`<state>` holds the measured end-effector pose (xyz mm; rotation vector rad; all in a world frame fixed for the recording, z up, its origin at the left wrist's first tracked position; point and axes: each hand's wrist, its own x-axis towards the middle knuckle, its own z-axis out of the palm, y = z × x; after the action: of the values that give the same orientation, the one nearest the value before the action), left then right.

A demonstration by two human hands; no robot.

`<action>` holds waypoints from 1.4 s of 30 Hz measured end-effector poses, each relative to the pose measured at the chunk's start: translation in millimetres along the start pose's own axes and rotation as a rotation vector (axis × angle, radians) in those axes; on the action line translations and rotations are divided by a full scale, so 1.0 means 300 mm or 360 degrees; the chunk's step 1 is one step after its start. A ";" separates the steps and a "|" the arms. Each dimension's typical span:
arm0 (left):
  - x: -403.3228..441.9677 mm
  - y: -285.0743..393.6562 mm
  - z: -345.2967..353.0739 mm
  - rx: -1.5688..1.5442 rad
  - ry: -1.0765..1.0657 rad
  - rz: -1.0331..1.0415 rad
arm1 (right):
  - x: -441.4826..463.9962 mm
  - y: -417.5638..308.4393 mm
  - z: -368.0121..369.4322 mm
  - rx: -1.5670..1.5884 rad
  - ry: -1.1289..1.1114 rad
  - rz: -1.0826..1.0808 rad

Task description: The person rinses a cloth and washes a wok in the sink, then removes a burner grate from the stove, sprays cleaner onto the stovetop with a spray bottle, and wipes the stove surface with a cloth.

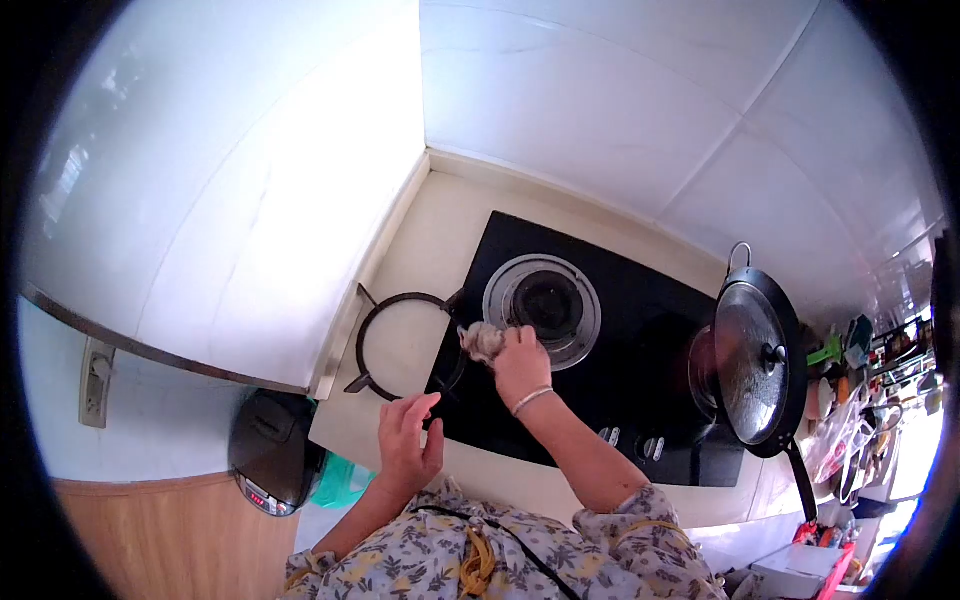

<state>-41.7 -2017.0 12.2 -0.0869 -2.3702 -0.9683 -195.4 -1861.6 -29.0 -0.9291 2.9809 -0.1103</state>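
My right hand (522, 368) is closed around a crumpled, greyish cloth (483, 342), held at the left part of the black glass gas stove (620, 290). Just beyond it is the round left burner (547, 306) with its metal ring, its grate off. That black pan support (366, 335) lies to the left, partly on the pale counter and partly over the stove's edge. My left hand (408, 440) hovers near the front of the pan support, fingers apart and holding nothing. Whether its fingertips touch the support I cannot tell.
A black wok with a glass lid (752, 360) sits on the right burner, its handle pointing toward the front. Control knobs (652, 447) are at the stove's front. A dark rice cooker (275, 450) stands at lower left, below a wall socket (96, 383). Kitchen items crowd the far right.
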 end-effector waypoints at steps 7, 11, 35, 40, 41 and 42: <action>-0.006 0.027 -0.017 -0.0018 -0.0101 -0.0038 | 0.264 0.030 -0.101 -0.0048 0.0567 0.0174; -0.015 0.022 -0.025 0.0037 -0.0068 -0.0053 | 0.372 0.022 -0.026 -0.0319 0.0323 0.0249; 0.016 0.101 0.012 -0.0071 -0.0239 0.0125 | -0.204 0.205 -0.014 0.0123 0.0318 0.0089; 0.014 0.102 0.013 -0.0092 -0.0283 0.0123 | -0.182 0.381 0.002 0.0001 0.0206 0.0276; 0.012 0.099 0.013 -0.0082 -0.0285 0.0119 | -0.160 0.416 0.022 0.0011 0.0206 0.0271; 0.008 0.092 0.015 -0.0104 -0.0294 0.0115 | -0.134 0.450 0.042 0.0116 0.0259 0.0416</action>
<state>-38.6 -1994.2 28.2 -0.2965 -2.4828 -1.0421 -238.4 -1728.9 -51.6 -0.5412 3.1891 -0.3004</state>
